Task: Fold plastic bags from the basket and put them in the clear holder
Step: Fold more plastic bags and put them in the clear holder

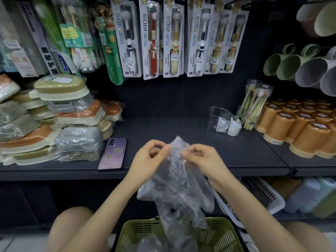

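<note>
we are looking down at two bare hands holding a clear plastic bag [174,188] up in front of a dark shelf [172,128]. the left hand [149,157] is pinching the bag's top edge between thumb and curled fingers. the right hand [201,159] is doing the same just beside it, fingers clamped on the film. the bag is thin, see-through and heavily crinkled, catching pale grey glints. it is hanging unfolded from the hands, widening below the wrists, and its lower end is trailing into a green slotted basket [218,231] at the bottom edge of the view. more clear plastic is lying inside the basket, blurred. on the shelf, back and to the right, a clear holder [216,113] is standing upright with two compartments, each holding a folded bag [222,125], whitish. a phone [112,153] in a purple case is lying face down on the shelf, left of the hands. orange cups [300,130] are standing in rows at the far right.
</note>
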Available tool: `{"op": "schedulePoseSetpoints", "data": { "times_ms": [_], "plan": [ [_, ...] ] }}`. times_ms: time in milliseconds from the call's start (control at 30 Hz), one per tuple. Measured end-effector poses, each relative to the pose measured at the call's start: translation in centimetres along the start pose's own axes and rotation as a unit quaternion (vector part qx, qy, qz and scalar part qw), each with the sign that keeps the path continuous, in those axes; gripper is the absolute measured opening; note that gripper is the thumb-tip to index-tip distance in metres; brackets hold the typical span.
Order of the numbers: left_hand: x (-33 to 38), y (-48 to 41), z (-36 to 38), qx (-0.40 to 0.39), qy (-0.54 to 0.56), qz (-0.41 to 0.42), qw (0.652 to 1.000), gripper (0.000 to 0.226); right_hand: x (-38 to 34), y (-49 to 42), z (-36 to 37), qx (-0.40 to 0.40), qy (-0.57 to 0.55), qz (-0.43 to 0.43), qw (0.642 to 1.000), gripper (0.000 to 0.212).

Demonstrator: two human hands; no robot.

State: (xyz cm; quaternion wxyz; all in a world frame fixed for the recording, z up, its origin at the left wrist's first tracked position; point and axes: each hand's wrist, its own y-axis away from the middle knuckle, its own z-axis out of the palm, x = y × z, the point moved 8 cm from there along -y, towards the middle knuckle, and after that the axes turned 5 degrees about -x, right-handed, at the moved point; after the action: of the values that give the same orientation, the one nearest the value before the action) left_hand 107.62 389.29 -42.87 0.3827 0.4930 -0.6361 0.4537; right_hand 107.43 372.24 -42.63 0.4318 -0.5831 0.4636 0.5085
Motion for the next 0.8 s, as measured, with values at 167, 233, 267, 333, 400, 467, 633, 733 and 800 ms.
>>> {"op": "schedulePoseSetpoints", "data": {
  "times_ms": [167,233,267,333,400,467,633,733,800],
  "plan": [
    [-3.7,2.0,-0.1,-0.037,0.051,-0.069,0.996,0.039,0.1,0.2,-3.6,0.050,-0.096,-0.001,0.994,0.005],
    [-4.6,2.5,0.1,-0.040,0.052,-0.085,0.994,0.032,0.2,0.4,-4.4,0.064,-0.126,-0.003,0.990,0.005],
    [-4.9,2.6,0.1,-0.041,0.044,-0.092,0.994,0.029,0.1,0.5,-4.7,0.070,-0.139,-0.003,0.988,0.005],
    [-5.0,2.8,0.2,-0.037,0.039,-0.097,0.994,0.031,0.2,0.7,-5.3,0.085,-0.150,-0.006,0.985,0.005],
    [-5.0,2.8,0.3,-0.023,0.043,-0.101,0.994,0.036,0.5,0.8,-5.8,0.105,-0.155,-0.005,0.982,0.006],
    [-5.0,2.9,0.4,-0.010,0.040,-0.108,0.993,0.041,0.6,1.0,-6.3,0.118,-0.166,-0.006,0.979,0.006],
    [-5.6,3.6,1.6,0.010,0.059,-0.117,0.991,0.022,1.0,1.1,-6.8,0.127,-0.178,-0.005,0.976,0.020],
    [-5.7,3.4,1.5,0.033,0.108,-0.119,0.986,0.007,1.2,1.2,-6.9,0.115,-0.179,0.004,0.977,0.020],
    [-5.6,3.2,1.1,0.034,0.136,-0.118,0.983,0.005,1.4,1.4,-7.3,0.106,-0.174,0.013,0.979,0.014]
  ]
}}
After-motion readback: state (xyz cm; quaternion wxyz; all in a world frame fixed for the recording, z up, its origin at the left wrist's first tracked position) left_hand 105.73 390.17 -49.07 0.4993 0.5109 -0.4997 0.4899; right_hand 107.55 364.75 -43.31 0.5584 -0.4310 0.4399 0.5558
